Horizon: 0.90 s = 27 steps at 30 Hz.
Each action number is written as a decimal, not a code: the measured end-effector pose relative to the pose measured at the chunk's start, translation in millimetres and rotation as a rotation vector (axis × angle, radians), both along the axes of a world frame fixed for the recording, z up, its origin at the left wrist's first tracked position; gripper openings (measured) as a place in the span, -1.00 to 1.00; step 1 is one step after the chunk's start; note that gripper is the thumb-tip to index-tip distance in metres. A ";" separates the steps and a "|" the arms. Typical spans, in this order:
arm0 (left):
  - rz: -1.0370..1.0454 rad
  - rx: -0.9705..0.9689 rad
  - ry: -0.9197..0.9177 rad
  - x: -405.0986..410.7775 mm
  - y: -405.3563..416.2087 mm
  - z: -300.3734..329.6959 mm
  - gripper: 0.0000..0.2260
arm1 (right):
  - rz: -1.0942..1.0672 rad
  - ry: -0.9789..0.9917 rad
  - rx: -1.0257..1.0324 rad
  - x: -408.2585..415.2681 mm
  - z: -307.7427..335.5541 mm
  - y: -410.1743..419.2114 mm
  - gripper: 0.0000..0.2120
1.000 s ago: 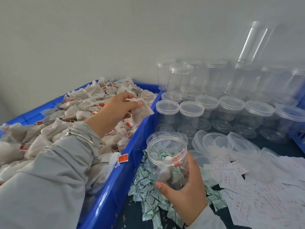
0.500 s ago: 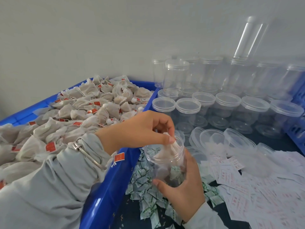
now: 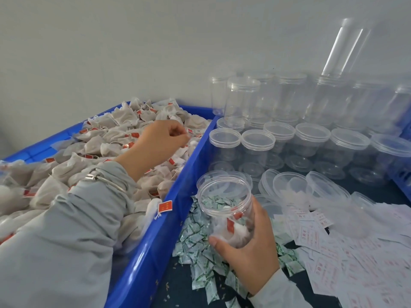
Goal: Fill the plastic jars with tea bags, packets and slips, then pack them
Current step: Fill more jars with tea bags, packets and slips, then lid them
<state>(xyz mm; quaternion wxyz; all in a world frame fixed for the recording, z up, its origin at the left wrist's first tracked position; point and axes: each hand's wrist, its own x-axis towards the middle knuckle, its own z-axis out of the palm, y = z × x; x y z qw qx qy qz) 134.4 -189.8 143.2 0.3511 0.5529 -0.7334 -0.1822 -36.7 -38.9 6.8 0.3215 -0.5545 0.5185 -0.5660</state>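
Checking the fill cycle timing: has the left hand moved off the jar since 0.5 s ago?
Yes. The left hand has left the open jar and gone back left over the blue crate, above the tea bags.

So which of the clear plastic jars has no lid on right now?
The clear plastic jar gripped by the right hand, beside the blue plastic crate. Its mouth is open, with tea bags inside; the jars behind wear lids.

The left hand (image 3: pixel 161 138) reached out from a grey sleeve over the blue bin (image 3: pixel 155 236), fingers (image 3: pixel 178 132) curled in a pinch. Right of the bin, the right hand (image 3: pixel 251 243) gripped a clear jar (image 3: pixel 224 205) from below.
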 end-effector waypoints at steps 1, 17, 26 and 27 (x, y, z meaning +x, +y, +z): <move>0.072 -0.023 -0.004 7.1 -8.1 -2.8 -0.88 | -0.004 -0.001 -0.002 0.0 -0.1 0.4 -0.05; -0.010 0.140 -0.628 21.9 -40.7 -56.0 -0.59 | 0.021 0.012 -0.019 2.7 -1.6 1.0 -0.03; 0.089 0.078 -0.635 19.8 -46.6 -60.8 -0.66 | 0.039 0.000 -0.003 1.4 -2.4 1.1 -0.02; 0.088 0.062 -0.649 21.2 -46.5 -59.8 -0.67 | 0.042 -0.003 -0.001 0.4 -2.5 1.3 -0.02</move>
